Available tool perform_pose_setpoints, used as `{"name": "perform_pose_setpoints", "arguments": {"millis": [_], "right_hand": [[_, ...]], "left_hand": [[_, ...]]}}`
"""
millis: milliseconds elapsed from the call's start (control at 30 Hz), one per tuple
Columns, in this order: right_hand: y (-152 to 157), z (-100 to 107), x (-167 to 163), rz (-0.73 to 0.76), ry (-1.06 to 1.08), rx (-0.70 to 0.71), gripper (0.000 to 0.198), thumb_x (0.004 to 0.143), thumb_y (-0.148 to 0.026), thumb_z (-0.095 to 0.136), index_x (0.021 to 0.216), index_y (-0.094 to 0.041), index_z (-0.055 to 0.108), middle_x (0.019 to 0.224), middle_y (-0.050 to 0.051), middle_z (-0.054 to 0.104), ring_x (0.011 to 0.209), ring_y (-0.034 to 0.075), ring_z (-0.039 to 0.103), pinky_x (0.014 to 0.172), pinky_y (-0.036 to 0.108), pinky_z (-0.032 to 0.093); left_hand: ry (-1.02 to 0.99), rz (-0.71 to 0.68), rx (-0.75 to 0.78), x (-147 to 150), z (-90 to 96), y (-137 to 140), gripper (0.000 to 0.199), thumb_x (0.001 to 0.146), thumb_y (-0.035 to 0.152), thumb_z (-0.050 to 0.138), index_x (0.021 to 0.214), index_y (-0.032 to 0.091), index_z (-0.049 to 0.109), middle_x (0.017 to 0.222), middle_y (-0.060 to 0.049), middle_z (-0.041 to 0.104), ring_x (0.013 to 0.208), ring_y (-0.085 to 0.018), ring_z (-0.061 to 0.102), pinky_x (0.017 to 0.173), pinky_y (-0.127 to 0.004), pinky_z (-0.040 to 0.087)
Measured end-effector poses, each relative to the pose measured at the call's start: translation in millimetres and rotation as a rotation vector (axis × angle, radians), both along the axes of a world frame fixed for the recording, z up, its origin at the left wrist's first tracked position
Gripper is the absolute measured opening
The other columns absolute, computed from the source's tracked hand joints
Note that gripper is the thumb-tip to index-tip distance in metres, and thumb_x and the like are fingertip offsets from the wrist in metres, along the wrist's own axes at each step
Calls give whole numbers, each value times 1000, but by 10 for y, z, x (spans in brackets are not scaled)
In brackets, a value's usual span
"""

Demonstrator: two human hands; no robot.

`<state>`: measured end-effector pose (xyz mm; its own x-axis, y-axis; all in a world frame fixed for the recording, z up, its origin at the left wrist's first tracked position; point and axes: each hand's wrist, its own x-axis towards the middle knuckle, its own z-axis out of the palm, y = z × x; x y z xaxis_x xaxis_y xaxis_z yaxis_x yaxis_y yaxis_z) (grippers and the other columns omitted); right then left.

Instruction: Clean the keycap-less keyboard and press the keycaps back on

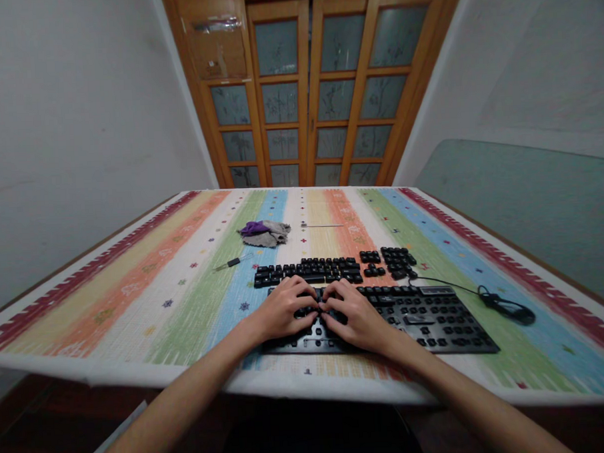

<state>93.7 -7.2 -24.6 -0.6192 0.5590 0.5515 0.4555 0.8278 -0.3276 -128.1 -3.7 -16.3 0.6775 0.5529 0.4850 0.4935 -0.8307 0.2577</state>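
A black computer keyboard (451, 323) lies near the table's front edge, many of its key positions bare and some caps in place along the top and middle. My left hand (288, 308) rests over its left half with fingers bent. Close beside it, my right hand (354, 311) is bent over the same area. The thumbs and index fingertips of both hands come together above the keys; anything between them is hidden. Just behind the keyboard, loose black keycaps (334, 268) are laid out in rows, with further groups of keycaps (397, 259) to the right.
A grey and purple cloth (266, 233) lies further back. Near it are a small dark-handled tool with wire loops (233, 262) and a thin rod (324, 225). The keyboard's coiled cable (508, 307) sits at the right. A striped tablecloth (175, 312) covers the table.
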Motion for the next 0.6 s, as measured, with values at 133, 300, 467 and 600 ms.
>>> {"name": "perform_pose_setpoints", "arguments": {"millis": [133,300,467,600], "right_hand": [[-21,23,0,23,-31,6,12,89,-17,59,91,-19,70,97,10,61,91,24,53,80,41,48],[-22,55,-3,18,-40,0,14,89,-16,58,89,-19,71,95,9,61,90,23,53,79,41,48],[-18,43,-31,7,-88,34,13,86,-15,60,85,-17,73,96,11,60,91,25,52,79,42,48],[-31,32,-60,4,-79,35,14,84,-13,61,84,-16,74,96,11,60,91,25,52,79,42,49]], "left_hand": [[24,-13,17,16,20,-20,13,92,26,61,89,19,72,104,-7,68,98,-22,53,88,-38,45],[47,-8,26,26,38,-22,15,93,26,60,88,20,73,106,-7,67,99,-22,52,89,-38,45],[90,-12,30,34,34,-16,15,93,26,60,91,20,74,111,-7,66,103,-23,52,91,-40,44],[91,-11,22,32,17,-21,15,93,26,60,92,20,73,111,-8,66,104,-24,52,92,-40,45]]}}
